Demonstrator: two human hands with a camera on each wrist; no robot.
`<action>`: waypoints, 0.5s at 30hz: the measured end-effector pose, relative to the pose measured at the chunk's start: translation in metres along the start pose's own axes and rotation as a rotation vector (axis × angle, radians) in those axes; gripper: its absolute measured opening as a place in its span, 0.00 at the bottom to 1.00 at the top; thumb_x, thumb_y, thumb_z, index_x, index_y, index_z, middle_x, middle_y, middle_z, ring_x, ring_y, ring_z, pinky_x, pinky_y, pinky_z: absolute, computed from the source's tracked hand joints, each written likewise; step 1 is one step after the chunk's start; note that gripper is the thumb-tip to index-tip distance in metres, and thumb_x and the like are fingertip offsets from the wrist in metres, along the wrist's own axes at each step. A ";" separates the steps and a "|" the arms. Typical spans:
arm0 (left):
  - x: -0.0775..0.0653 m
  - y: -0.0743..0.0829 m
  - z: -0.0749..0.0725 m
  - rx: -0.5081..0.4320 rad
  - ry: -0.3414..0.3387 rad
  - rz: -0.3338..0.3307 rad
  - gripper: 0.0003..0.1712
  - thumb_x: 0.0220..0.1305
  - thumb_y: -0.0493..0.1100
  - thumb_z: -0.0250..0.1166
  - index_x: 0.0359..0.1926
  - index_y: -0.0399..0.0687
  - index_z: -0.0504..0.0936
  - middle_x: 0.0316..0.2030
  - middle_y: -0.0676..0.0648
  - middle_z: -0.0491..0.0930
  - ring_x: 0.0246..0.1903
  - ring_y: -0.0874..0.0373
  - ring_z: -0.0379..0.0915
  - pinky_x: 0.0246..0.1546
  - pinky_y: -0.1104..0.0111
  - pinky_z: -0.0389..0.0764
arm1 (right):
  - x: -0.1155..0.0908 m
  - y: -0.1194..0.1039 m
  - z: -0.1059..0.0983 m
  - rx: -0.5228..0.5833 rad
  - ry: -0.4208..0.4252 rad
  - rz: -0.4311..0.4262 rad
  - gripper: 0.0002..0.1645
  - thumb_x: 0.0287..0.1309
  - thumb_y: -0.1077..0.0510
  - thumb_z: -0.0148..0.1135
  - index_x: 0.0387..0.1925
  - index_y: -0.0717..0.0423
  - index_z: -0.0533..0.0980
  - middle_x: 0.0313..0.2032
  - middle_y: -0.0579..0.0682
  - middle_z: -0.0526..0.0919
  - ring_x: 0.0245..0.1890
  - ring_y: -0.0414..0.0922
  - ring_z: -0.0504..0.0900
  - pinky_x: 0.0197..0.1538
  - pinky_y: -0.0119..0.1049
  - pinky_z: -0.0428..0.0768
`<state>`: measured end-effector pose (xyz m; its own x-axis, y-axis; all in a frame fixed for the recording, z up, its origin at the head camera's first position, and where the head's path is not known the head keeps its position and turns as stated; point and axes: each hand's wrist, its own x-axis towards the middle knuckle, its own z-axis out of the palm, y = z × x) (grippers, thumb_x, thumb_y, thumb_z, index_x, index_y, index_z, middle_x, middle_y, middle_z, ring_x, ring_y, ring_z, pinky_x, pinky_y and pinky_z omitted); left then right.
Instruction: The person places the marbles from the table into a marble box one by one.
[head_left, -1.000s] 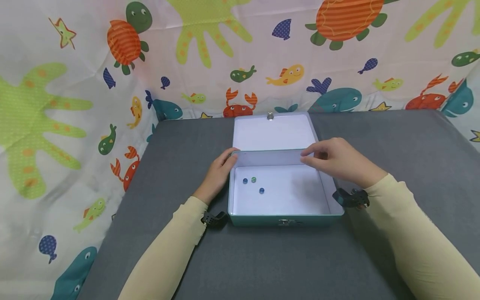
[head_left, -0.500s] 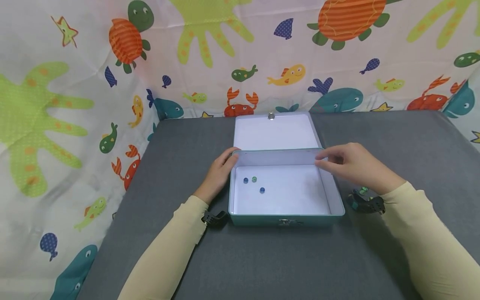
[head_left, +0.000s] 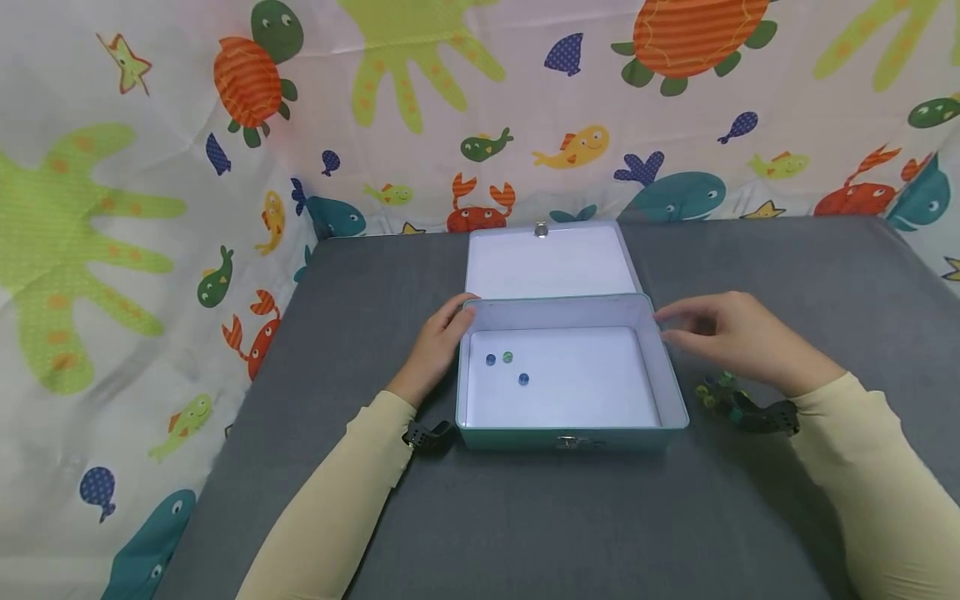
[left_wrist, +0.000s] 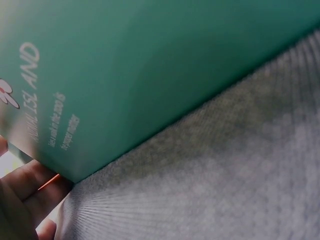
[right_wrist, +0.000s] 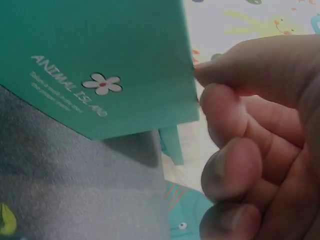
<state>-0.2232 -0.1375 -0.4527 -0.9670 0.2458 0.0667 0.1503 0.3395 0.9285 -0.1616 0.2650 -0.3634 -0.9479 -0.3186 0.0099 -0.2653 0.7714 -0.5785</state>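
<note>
A green metal box point(head_left: 615, 438) with a white inside stands open on the grey table, its lid point(head_left: 551, 260) laid back behind it. Inside lie a blue marble point(head_left: 491, 360), a green marble point(head_left: 507, 357) and another blue marble point(head_left: 523, 379). My left hand point(head_left: 435, 346) grips the box's back left corner. Just outside the right wall is my right hand point(head_left: 738, 342), its fingers loosely bent, with nothing visible between them. Its fingertips point(right_wrist: 212, 75) are at the box's edge; whether they touch cannot be told.
More yellow-green marbles point(head_left: 707, 395) lie on the table point(head_left: 525, 525) right of the box, partly hidden by the right wrist's camera strap point(head_left: 765, 417). A cloth printed with sea animals point(head_left: 420, 167) rises behind and at the left.
My right hand has moved right, from over the box's inside to just outside its right wall. The left hand, box and the marbles inside have stayed put; marbles beside the right wrist have come into view.
</note>
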 end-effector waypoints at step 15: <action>0.000 0.001 -0.001 0.011 0.000 -0.009 0.26 0.81 0.63 0.50 0.70 0.60 0.75 0.64 0.48 0.79 0.62 0.50 0.75 0.67 0.49 0.72 | -0.008 0.028 0.001 -0.016 -0.045 0.067 0.18 0.66 0.57 0.72 0.54 0.61 0.85 0.25 0.47 0.79 0.22 0.39 0.72 0.25 0.34 0.71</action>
<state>-0.2234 -0.1376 -0.4514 -0.9683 0.2427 0.0585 0.1440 0.3512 0.9252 -0.1614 0.2885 -0.3806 -0.9547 -0.2901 -0.0654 -0.2048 0.8006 -0.5631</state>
